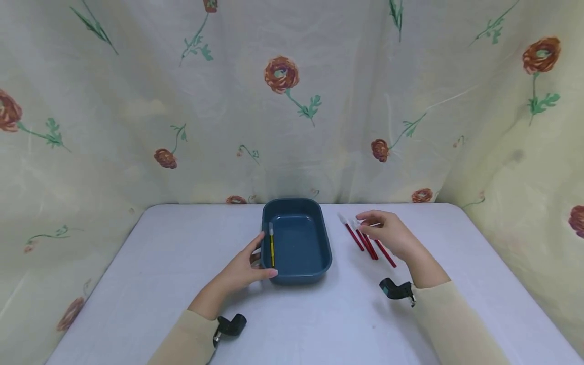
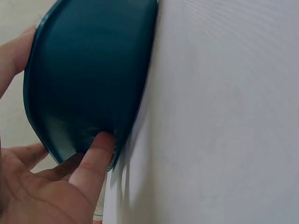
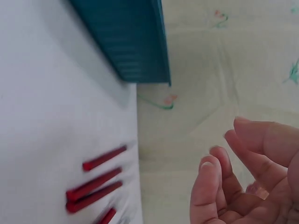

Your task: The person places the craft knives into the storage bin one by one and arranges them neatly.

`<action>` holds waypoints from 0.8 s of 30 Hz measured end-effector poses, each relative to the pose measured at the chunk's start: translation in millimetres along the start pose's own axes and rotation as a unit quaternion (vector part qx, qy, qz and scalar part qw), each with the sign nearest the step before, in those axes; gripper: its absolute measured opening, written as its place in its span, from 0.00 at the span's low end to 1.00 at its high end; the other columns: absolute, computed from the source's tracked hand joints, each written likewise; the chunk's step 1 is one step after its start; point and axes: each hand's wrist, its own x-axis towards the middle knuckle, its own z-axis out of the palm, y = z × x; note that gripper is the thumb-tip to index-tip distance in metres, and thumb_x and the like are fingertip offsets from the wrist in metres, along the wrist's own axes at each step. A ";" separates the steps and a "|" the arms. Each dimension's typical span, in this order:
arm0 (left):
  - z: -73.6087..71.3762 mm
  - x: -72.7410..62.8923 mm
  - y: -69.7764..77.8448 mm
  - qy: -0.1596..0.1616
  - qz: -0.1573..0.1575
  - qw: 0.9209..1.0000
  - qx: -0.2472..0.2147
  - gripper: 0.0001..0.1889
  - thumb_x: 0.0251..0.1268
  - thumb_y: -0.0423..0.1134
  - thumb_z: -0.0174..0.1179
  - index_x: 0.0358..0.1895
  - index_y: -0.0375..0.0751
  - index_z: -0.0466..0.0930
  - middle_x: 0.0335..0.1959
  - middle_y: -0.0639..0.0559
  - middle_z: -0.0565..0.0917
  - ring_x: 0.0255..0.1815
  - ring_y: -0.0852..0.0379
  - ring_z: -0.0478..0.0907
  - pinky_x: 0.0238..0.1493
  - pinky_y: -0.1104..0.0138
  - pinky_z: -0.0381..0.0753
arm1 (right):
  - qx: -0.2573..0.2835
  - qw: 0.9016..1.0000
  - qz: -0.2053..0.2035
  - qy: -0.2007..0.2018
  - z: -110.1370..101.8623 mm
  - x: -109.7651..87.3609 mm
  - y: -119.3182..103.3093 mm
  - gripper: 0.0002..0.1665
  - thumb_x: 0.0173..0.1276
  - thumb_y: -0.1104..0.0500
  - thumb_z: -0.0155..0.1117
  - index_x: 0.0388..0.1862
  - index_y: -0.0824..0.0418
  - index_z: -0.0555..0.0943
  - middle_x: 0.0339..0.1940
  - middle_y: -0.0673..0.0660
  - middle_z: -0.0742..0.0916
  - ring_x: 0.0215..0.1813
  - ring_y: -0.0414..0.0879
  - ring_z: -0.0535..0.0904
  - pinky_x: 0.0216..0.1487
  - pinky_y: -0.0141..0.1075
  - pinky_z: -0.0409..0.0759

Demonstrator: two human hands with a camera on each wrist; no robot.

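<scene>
A dark blue rectangular tray (image 1: 298, 248) stands on the table. My left hand (image 1: 242, 268) holds it at the near left corner, thumb on the front rim and fingers along the left wall. In the left wrist view, fingertips press against the outer wall of the tray (image 2: 88, 70). Inside lies one slim yellow pen (image 1: 272, 248) with a clear cap, along the left wall. To the right of the tray, several red pens (image 1: 355, 237) with clear caps lie side by side. Above them hovers my right hand (image 1: 388, 234), fingers loosely bent and nothing between them.
A white-covered table (image 1: 191, 243) carries everything. Behind and beside it hangs a pale curtain (image 1: 328, 147) printed with flowers. A small black camera (image 1: 396, 289) is strapped to my right wrist, another black camera (image 1: 231, 325) to my left.
</scene>
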 end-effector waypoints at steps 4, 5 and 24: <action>1.1 -0.4 0.8 0.001 -0.001 1.000 0.003 0.55 0.55 0.42 0.77 0.82 0.55 0.47 0.80 0.41 0.54 0.75 0.38 0.62 0.67 0.51 0.71 | -0.007 1.000 0.006 0.025 -9.2 -2.6 16.9 0.23 0.77 0.56 0.59 0.66 0.62 0.76 0.57 0.64 0.82 0.55 0.60 0.77 0.57 0.51 0.79; 1.3 -0.4 1.0 0.002 -0.003 1.000 0.005 0.55 0.55 0.43 0.77 0.82 0.55 0.47 0.80 0.41 0.54 0.75 0.38 0.62 0.67 0.50 0.71 | -0.011 0.999 0.009 0.033 -11.2 -3.1 21.3 0.22 0.77 0.56 0.59 0.66 0.62 0.76 0.57 0.64 0.82 0.55 0.59 0.78 0.57 0.51 0.79; 0.8 -0.7 1.2 -0.002 -0.003 1.000 -0.006 0.55 0.56 0.40 0.76 0.82 0.54 0.47 0.80 0.41 0.53 0.75 0.38 0.61 0.67 0.50 0.71 | -0.044 0.994 0.038 0.096 -48.9 -8.5 87.4 0.21 0.77 0.60 0.56 0.63 0.72 0.75 0.56 0.70 0.80 0.54 0.58 0.77 0.50 0.42 0.85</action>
